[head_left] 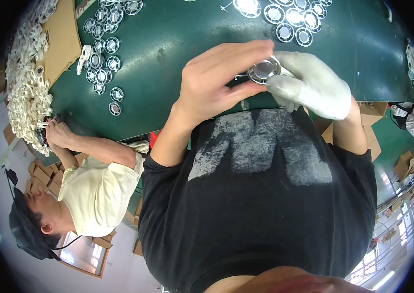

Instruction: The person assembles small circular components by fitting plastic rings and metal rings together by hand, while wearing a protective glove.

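A round silvery part with a spoked rim [264,70] is held over the near edge of the green table, in front of my chest. My bare left hand [214,80] pinches it from the left, thumb below and fingers above. On its right side, my right hand [314,85] in a white glove is closed on the same part. A pale piece shows between the part and the glove; its kind is hard to make out. A thin metal pin sticks out on the left of the part.
Similar round parts lie in one group at the far middle [285,32] and another at left [103,75]. A heap of white plastic pieces [26,88] and a cardboard sheet [63,39] cover the left end. A co-worker in a pale shirt [102,195] handles pieces there.
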A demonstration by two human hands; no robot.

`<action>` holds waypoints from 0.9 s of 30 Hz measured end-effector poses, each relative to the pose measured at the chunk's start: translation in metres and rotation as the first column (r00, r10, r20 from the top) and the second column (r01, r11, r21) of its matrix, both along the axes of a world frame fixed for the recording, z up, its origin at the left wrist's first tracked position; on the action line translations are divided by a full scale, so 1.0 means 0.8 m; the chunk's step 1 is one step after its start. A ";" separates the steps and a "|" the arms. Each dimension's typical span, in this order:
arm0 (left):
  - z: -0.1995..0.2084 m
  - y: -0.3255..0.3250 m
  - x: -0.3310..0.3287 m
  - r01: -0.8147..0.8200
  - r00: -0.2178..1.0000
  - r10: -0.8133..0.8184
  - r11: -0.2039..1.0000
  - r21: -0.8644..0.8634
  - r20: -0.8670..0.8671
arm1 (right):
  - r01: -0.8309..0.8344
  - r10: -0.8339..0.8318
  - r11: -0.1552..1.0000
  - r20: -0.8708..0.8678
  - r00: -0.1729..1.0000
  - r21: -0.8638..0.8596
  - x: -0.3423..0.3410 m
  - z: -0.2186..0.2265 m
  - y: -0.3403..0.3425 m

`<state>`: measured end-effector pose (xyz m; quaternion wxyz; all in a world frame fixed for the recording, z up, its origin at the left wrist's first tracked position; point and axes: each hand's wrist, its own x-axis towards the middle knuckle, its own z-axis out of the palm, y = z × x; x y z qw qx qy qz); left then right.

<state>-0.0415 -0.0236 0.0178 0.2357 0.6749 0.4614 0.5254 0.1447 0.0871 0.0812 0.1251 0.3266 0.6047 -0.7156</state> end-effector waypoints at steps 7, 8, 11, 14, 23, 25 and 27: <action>0.000 -0.001 0.007 0.082 0.966 -0.029 0.977 -0.196 0.257 | 0.134 -0.108 0.971 -0.136 0.985 0.200 0.001 -0.043 -0.020; -0.003 0.001 0.008 0.169 0.906 -0.076 0.966 -0.193 0.415 | 0.152 -0.116 0.953 -0.147 0.982 0.263 0.002 -0.046 -0.023; -0.015 -0.005 0.025 0.172 0.777 0.063 0.936 -0.307 0.626 | 0.149 -0.050 0.915 -0.261 0.964 0.376 0.002 -0.053 -0.027; -0.013 -0.003 0.021 0.200 0.771 0.030 0.937 -0.286 0.637 | 0.067 0.043 0.740 -0.147 0.988 0.669 0.000 -0.049 -0.032; 0.013 0.044 -0.078 0.071 0.919 0.212 0.740 -0.669 0.332 | -0.053 -0.038 0.728 0.117 0.992 0.684 -0.019 -0.010 -0.032; -0.011 0.082 -0.133 -0.146 0.928 0.316 0.798 -0.584 0.200 | 0.117 -0.112 0.727 -0.051 0.992 0.677 -0.001 -0.033 -0.033; 0.016 0.094 -0.180 -0.126 0.787 0.444 0.796 -0.593 0.428 | 0.168 -0.090 0.740 -0.152 0.984 0.652 0.003 -0.038 -0.032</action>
